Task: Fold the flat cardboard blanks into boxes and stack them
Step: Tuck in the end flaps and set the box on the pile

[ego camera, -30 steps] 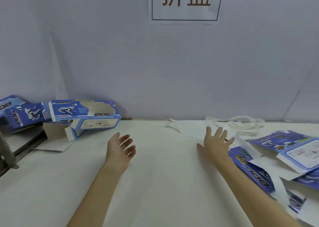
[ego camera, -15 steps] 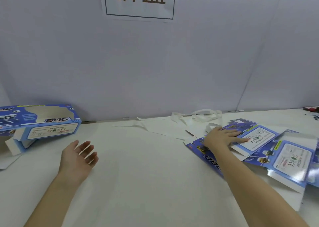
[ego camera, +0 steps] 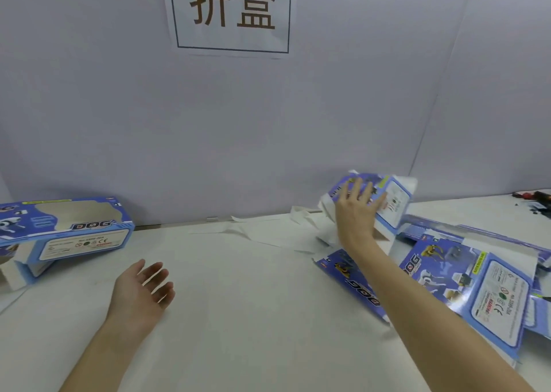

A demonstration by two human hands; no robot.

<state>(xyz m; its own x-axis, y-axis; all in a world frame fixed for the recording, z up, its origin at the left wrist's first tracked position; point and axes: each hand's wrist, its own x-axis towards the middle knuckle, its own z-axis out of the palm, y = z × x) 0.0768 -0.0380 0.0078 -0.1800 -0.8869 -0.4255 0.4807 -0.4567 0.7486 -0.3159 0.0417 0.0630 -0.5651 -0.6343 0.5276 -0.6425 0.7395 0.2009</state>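
Head view of a folding station. Right hand [ego camera: 356, 209] was raised at the far right of the white surface [ego camera: 253, 317], its fingers [ego camera: 348, 190] spread against a blue printed cardboard blank [ego camera: 393, 200] that stood lifted and tilted off the pile; whether the thumb curled round its edge could not be told, as the blank was motion-blurred. Left hand [ego camera: 140, 290] hovered or rested low over the surface at near left, palm turned up and inward, fingers relaxed and slightly apart, holding nothing. Further flat blanks [ego camera: 465, 284] lay overlapping along the right side, printed faces up, partly beneath the right forearm [ego camera: 417, 311]. Loose white paper strips [ego camera: 307, 221] lay at the back edge, just beside the lifted blank. Folded box [ego camera: 68, 230] with a window cut-out and the word DOG rested at far left, tilted on other box parts. Paper sign [ego camera: 232, 9] with two brown characters hung on the grey wall [ego camera: 208, 129] behind. Small dark items [ego camera: 533, 200] sat at the far right edge, too small to identify.
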